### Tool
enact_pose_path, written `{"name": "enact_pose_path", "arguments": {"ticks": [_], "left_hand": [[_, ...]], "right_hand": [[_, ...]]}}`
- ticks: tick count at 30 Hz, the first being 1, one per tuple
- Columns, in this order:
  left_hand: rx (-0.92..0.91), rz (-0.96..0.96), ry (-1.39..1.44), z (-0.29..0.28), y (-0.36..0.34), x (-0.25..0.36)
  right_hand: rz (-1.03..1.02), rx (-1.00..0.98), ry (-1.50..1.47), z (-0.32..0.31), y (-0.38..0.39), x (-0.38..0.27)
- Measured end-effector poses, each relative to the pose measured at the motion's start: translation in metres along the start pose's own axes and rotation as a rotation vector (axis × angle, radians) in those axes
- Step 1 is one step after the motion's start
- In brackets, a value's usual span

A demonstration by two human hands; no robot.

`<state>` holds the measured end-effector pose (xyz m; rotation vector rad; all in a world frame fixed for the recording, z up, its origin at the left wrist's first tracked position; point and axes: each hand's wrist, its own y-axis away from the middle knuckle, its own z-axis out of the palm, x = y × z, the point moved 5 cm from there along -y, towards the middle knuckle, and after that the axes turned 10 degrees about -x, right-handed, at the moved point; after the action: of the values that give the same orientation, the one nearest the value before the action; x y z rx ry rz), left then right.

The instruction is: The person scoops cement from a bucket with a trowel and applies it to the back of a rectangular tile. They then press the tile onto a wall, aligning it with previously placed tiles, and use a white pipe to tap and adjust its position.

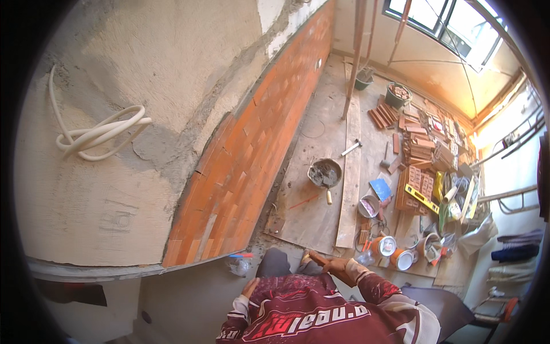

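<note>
My left hand (250, 287) rests against my dark-clothed leg at the lower middle, fingers extended and holding nothing visible. My right hand (338, 268) is closed at my right thigh, around something brown that I cannot make out clearly. Close ahead, a wall of orange brick-look tiles (240, 166) meets rough plaster (97, 195), where a white cable (103, 132) hangs coiled. A clear bag (239, 265) with small orange and blue pieces lies near the tiles' lower end. On boards ahead sit a bucket of grey mortar (325, 172) with a trowel handle and a hammer (349, 148).
Stacked tiles (420, 146), a yellow level (421, 198), a blue sheet (380, 189) and orange-and-white buckets (384, 246) crowd the right side of the floor boards (298, 212). Upright poles (352, 80) stand near the back, below a window (435, 17). Metal frames (507, 195) line the far right.
</note>
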<state>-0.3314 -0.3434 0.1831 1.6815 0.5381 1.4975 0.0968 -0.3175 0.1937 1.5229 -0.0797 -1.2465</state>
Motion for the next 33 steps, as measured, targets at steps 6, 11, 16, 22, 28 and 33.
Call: {"name": "enact_pose_path", "arguments": {"ticks": [6,11,16,22,28,33], "left_hand": [[-0.338,0.158,-0.876,0.006,0.037,0.053],[-0.366,0.191,-1.109,-0.066,0.037,-0.008],[-0.327,0.289,-1.021,-0.165,0.060,-0.092],[-0.543,0.244,-0.987,-0.223,0.105,-0.125],[-0.754,0.155,-0.818,-0.263,0.132,-0.165],[-0.632,0.078,-0.603,-0.273,0.094,-0.235]], "right_hand": [[0.007,-0.123,-0.193,0.112,0.018,-0.087],[-0.185,-0.099,-0.099,0.186,-0.027,-0.094],[-0.050,-0.103,-0.119,0.310,-0.085,-0.096],[-0.057,-0.059,-0.274,0.428,-0.078,-0.116],[-0.103,-0.154,-0.864,0.504,-0.108,-0.038],[-0.081,-0.181,-1.069,0.518,-0.164,-0.029]]}}
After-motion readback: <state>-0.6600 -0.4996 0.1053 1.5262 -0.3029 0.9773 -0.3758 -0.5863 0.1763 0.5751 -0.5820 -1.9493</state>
